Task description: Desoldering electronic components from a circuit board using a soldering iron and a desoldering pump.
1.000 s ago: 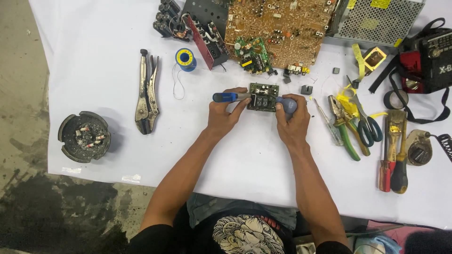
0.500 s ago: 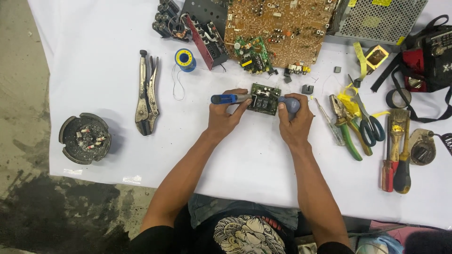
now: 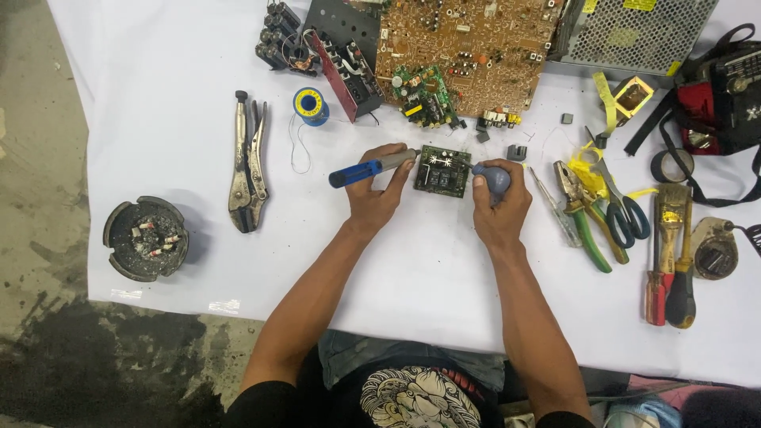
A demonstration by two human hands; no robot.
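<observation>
A small green circuit board (image 3: 442,171) is held just above the white-covered desk (image 3: 158,95), a little above the middle of the view, between the two hands. The left hand (image 3: 379,198) is closed around a blue-handled soldering tool (image 3: 372,168), whose handle points out toward 9 o'clock and whose tip end meets the board's left edge; the left fingertips also rest against that edge. The right hand (image 3: 501,208) is closed around a grey-blue rubber bulb (image 3: 495,179), pressed to the board's right edge at 3 o'clock.

The board is judged to be light, stiff and thin, but fragile: its upper face is crowded with small black components, which could be bent or cracked under pressure. It is best taken by its bare edges, as is done here, with the populated face left untouched. The edges are narrow and likely a little slippery, so a pinch from opposite sides is called for. The bulb is judged soft and yielding, to be gripped round its belly.

At 12 o'clock from the board lies a large brown circuit board (image 3: 468,47); locking pliers (image 3: 247,162) lie at 9 o'clock, and green-handled pliers (image 3: 585,214) at 3 o'clock.
</observation>
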